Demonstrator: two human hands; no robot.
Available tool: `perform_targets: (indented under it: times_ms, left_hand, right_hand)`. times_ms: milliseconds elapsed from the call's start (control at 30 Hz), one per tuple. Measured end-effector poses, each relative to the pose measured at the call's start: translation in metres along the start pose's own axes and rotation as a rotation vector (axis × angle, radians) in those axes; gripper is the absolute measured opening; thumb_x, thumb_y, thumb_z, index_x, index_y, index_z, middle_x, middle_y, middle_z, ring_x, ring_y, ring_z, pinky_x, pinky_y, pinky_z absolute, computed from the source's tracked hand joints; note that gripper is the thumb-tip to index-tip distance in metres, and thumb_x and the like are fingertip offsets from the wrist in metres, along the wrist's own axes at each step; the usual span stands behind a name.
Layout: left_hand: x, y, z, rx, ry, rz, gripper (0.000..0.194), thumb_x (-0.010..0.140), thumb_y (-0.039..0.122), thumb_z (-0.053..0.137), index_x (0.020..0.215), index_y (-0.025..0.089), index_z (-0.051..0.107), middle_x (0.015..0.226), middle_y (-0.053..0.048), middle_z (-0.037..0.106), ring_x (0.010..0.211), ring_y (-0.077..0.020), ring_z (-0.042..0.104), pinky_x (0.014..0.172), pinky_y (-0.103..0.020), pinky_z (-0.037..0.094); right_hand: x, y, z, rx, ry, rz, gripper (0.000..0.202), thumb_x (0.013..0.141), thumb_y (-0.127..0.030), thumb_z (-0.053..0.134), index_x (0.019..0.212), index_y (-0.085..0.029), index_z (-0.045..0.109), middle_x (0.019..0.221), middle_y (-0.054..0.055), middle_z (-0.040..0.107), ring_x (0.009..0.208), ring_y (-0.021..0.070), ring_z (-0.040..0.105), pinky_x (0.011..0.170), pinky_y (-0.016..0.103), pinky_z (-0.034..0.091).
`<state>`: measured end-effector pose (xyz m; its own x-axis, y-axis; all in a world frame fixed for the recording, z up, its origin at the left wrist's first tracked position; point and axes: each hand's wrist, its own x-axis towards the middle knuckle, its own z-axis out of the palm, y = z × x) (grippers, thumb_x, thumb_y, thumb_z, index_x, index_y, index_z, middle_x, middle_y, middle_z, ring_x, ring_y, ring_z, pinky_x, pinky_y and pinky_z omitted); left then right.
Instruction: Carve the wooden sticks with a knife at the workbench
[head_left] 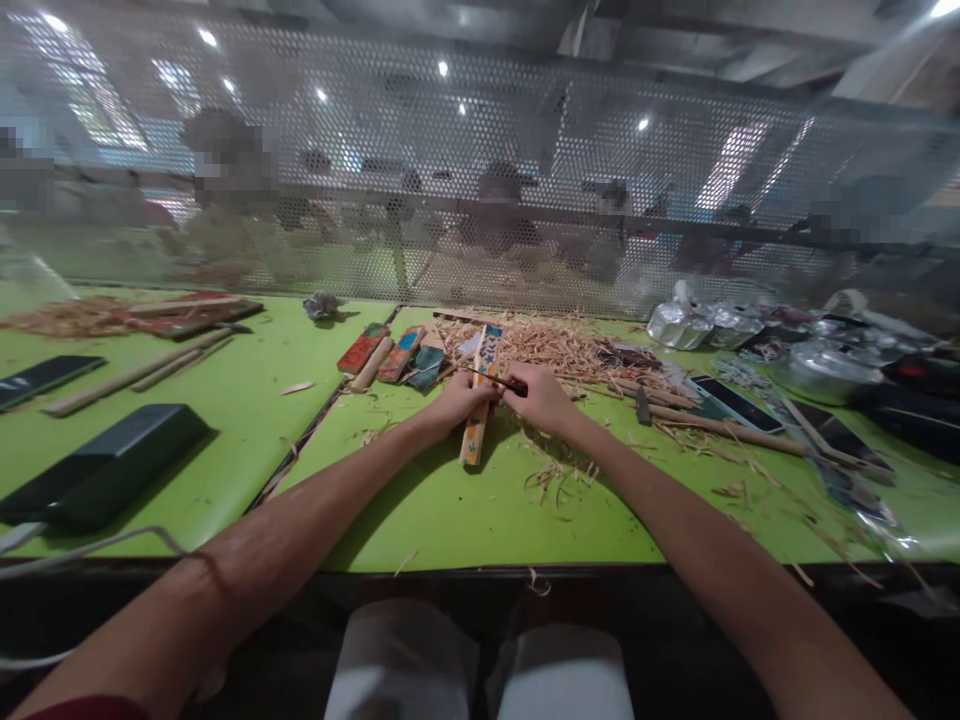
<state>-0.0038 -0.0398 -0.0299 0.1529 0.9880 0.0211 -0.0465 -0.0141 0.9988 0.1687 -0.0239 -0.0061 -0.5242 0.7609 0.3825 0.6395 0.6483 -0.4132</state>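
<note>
A narrow wooden strip (473, 437) with orange paint and dark blue marks stands out over the green table, its near end pointing toward me. My left hand (456, 399) is closed around the strip's left side near its middle. Closed fingers of my right hand (543, 398) grip a thin dark tool (495, 380), which lies across the strip; its exact kind is too small to tell. Just beyond my left hand lie a red painted block (363, 347), another painted block (401, 354) and a dark teal scrap (426, 368).
Wood shavings (555, 345) are heaped behind my hands. To the right lie a hammer (720, 428), phones (735, 402) and shiny metal pots (825, 368). A black box (112, 465) with a cable sits left, near wooden sticks (142, 370). A perforated screen (450, 240) rises behind; people are beyond it.
</note>
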Motion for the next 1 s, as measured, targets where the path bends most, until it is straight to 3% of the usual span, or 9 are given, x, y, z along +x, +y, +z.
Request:
perform_targets:
  times_ms: [300, 500, 733, 1000]
  left_hand:
    - [0.006, -0.009, -0.003, -0.03, 0.009, 0.007, 0.013, 0.066, 0.019, 0.076, 0.065, 0.016, 0.064, 0.058, -0.002, 0.061, 0.054, -0.0132, 0.054, 0.057, -0.027, 0.047]
    - [0.007, -0.008, -0.001, -0.008, 0.019, -0.005, 0.018, 0.062, 0.022, 0.078, 0.059, 0.016, 0.061, 0.055, -0.001, 0.058, 0.049, -0.0114, 0.049, 0.052, -0.026, 0.042]
    - [0.004, -0.006, -0.002, 0.021, 0.004, -0.003, 0.008, 0.064, 0.02, 0.069, 0.061, 0.017, 0.062, 0.056, -0.002, 0.059, 0.054, -0.0141, 0.053, 0.057, -0.027, 0.046]
    - [0.005, -0.004, -0.001, 0.016, 0.018, -0.023, 0.011, 0.067, 0.016, 0.068, 0.059, 0.017, 0.06, 0.056, -0.003, 0.059, 0.05, -0.0129, 0.052, 0.056, -0.028, 0.045]
  right_hand:
    - [-0.002, 0.0, 0.006, -0.02, -0.012, -0.036, 0.008, 0.086, -0.018, 0.061, 0.078, -0.019, 0.06, 0.078, 0.003, 0.062, 0.073, 0.017, 0.051, 0.071, 0.029, 0.038]
    - [-0.003, -0.008, 0.0, -0.034, 0.004, 0.034, 0.008, 0.085, -0.018, 0.061, 0.078, -0.018, 0.062, 0.075, 0.003, 0.062, 0.071, 0.0167, 0.052, 0.068, 0.028, 0.036]
    - [-0.002, -0.011, -0.002, -0.072, -0.05, 0.073, 0.006, 0.087, -0.015, 0.061, 0.082, -0.017, 0.064, 0.079, 0.004, 0.064, 0.073, 0.0166, 0.052, 0.068, 0.028, 0.036]
    - [-0.002, -0.01, -0.003, -0.037, 0.059, 0.05, 0.009, 0.086, -0.016, 0.064, 0.078, -0.018, 0.062, 0.075, 0.002, 0.062, 0.07, 0.0152, 0.051, 0.067, 0.027, 0.034]
